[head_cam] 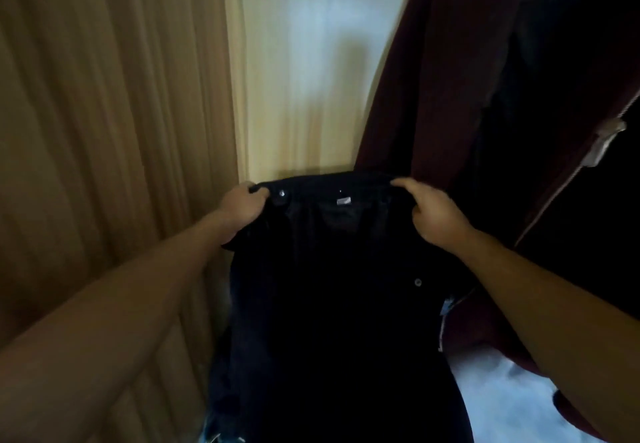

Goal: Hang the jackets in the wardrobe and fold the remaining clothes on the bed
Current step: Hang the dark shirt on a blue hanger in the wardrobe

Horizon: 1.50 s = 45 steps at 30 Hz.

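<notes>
1. The black garment [332,269] hung spread out by its top edge, held up between both hands.
2. Both arms reached forward; the left hand [242,205] clamped its fingers [250,186] over the garment's top left corner.
3. The right hand [434,215] gripped the top right corner likewise.
4. A maroon jacket [433,96] hung right of the garment, a tan curtain [110,113] left.

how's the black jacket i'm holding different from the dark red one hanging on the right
The black snap-button jacket is held up at its top edge by the left hand and right hand; the dark red zip-up garment hangs beside it, its top out of view. The black one fastens with round metal snaps, the red one with a pale zipper. Both hang lengthwise.
</notes>
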Available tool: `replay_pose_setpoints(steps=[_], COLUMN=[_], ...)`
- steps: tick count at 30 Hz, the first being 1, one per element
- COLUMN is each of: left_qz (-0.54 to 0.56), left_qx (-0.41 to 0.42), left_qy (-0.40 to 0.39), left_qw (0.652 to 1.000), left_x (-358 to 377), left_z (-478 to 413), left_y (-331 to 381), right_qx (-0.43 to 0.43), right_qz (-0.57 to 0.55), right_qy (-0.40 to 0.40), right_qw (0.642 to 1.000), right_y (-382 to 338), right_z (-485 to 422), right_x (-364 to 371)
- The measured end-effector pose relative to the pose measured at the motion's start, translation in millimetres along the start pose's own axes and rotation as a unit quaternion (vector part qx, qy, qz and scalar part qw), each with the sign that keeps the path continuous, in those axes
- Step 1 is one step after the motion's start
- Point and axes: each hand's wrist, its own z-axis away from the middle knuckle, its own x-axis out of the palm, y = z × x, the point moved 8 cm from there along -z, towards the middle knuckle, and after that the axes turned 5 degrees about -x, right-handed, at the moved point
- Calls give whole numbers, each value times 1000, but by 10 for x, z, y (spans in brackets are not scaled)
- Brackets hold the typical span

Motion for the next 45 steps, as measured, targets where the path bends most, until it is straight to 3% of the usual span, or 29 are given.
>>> replay_pose_setpoints(steps=[3, 7, 13, 17, 21, 26, 35, 45], left_qz=[-50, -89, -203, -223, -146, -220, -261, -249], left_qx=[-49, -112, -110, -59, 12, 105, 186, 275], left_qy=[-36, -94, -157, -174, -203, -217, -156, -151], left_qw=[997, 985, 960, 957, 968, 945, 934, 916], left_x=[617, 1310, 1573, 1320, 975, 402, -600, -714], left_z=[-94, -64, 12, 91, 179, 412, 1134, 1855], left_y=[-725, -1517, -1740, -1198, -327, 840, 2583, 3674], right_qx=[30, 59, 117, 119, 92, 96, 112, 126], right_qz=[-11, 90, 100, 74, 14, 34, 85, 136], right_qy=[-64, -173, -222, -203, -165, -156, -80, 0], right_qw=[997, 979, 963, 969, 982, 982, 987, 983], right_y=[415, 858, 874, 499, -37, -662, -1371, -1458], right_z=[212, 586, 689, 569, 357, 60, 43, 449], right_x=[831, 1702, 1787, 1266, 483, -676, -2618, -3603])
